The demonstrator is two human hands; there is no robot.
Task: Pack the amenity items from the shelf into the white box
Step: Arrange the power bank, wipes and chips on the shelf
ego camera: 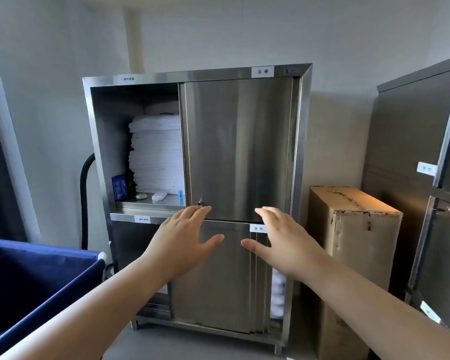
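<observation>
A steel cabinet stands ahead, its upper left compartment open. On that shelf lie small amenity items: a blue box, a pale oval soap, a white flat box and a small clear bottle with a blue cap. A tall stack of folded white towels sits behind them. My left hand and my right hand are both held out flat, fingers spread, in front of the cabinet's lower doors, holding nothing. No white box is in view.
A blue fabric laundry cart stands at lower left. A tall cardboard box sits on the floor right of the cabinet. Another steel cabinet fills the right edge. A black hose runs down behind the cabinet's left side.
</observation>
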